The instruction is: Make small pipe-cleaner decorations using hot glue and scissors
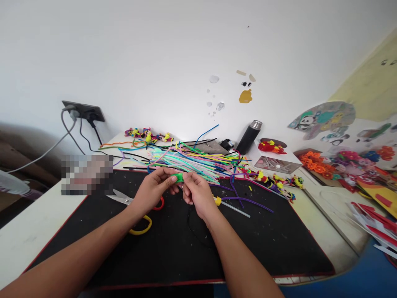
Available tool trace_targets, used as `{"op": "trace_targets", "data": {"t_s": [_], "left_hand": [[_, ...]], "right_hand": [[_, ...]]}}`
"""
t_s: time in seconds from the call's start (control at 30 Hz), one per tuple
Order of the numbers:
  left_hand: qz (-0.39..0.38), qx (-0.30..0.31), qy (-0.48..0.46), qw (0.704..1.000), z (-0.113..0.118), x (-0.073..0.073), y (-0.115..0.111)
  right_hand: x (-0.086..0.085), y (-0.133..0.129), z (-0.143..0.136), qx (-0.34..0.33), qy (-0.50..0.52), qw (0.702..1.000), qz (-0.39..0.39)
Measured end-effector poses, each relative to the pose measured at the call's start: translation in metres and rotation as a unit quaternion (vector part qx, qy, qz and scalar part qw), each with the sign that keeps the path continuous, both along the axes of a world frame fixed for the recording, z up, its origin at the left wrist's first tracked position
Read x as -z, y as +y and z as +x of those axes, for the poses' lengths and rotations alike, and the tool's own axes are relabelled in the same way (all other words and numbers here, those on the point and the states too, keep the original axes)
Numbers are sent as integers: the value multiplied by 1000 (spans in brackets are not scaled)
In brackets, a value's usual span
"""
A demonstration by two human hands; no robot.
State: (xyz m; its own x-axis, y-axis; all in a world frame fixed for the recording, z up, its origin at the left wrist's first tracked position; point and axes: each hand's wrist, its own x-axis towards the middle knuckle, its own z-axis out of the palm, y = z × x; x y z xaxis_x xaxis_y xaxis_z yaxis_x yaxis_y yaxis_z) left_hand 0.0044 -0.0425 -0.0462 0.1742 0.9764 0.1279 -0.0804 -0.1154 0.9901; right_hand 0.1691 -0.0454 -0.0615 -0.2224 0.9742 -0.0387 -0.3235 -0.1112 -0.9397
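My left hand and my right hand meet over the black mat, both with fingers closed. Pinched between their fingertips is a short bright green piece that looks like bent pipe cleaner; its ends are hidden by the fingers. Partly under my left hand and wrist lie scissors with one red and one yellow handle. Beside my right wrist, a yellow-ended tool, probably a glue gun, shows with a clear stick coming out of it. Just behind the hands spreads a loose heap of coloured pipe cleaners.
The black mat has a red edge. Small colourful figures lie at the back left, more figures at the right. A black flask leans near a white box. Cables hang from a wall socket.
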Motion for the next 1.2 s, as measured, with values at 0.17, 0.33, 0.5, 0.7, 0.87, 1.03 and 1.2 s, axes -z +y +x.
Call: {"op": "trace_targets", "data": {"t_s": [0.17, 0.33, 0.5, 0.7, 0.87, 1.03, 1.2], "left_hand": [[-7, -3, -4, 1000, -1, 0, 0], [-9, 1, -11, 1000, -1, 1, 0], [-8, -6, -6, 1000, -1, 3, 2], [-10, -12, -8, 1000, -3, 5, 3], [-5, -16, -2, 1000, -3, 6, 4], [-3, -15, -4, 1000, -4, 9, 4], [-19, -8, -21, 1000, -5, 13, 5]], "right_hand": [[-3, -1, 0, -5, -1, 1000, -4], [-1, 0, -2, -5, 3, 1000, -7], [-1, 0, 0, -12, 13, 1000, -18], [-3, 0, 1, -19, 17, 999, -24], [-1, 1, -1, -11, 12, 1000, -21], [-2, 0, 0, -18, 22, 999, -22], [-2, -1, 1, -17, 21, 999, -20]]}}
